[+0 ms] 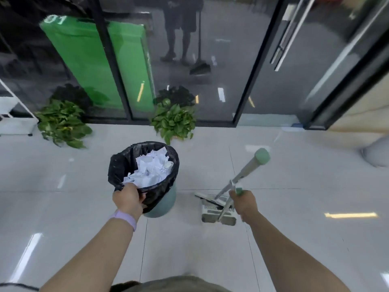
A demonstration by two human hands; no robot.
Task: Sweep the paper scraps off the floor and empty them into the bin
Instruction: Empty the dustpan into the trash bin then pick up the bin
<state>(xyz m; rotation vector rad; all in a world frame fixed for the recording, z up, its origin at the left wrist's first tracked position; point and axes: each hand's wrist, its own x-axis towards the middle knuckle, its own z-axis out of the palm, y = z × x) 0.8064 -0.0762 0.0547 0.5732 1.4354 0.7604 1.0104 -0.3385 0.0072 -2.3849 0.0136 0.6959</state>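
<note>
The glass wall (pixel 189 60) fills the upper half of the frame, with a green panel (pixel 90 66) behind it at the upper left and two leafy plants (pixel 174 121) standing at its foot. The pale tiled floor (pixel 294 239) takes the lower half, and on the tiles that you can see here there are no paper scraps lying loose.

In the centre of the frame stands the bin (pixel 162 205), lined with a black bag (pixel 122 163). The paper scraps (pixel 153 167) are already inside it, white and crumpled, piled high, close to the rim. Your left hand (pixel 128 200) grips the near edge of the bag, with the fingers curled over the rim.

To the right of the bin, a little apart from it, the dustpan (pixel 219 213) rests on the floor with the broom head (pixel 207 199) just behind it. Your right hand (pixel 244 202) is closed around a green-tipped handle, and a second handle (pixel 250 167) rises beside it toward the upper right; which handle belongs to which tool I cannot tell.

By my judgement the emptying step is done or almost done. The next move, I think, calls for checking whether the dustpan is really empty, which is not clear from here, and then letting go of the bag edge gently so the full pile does not spill.
</note>
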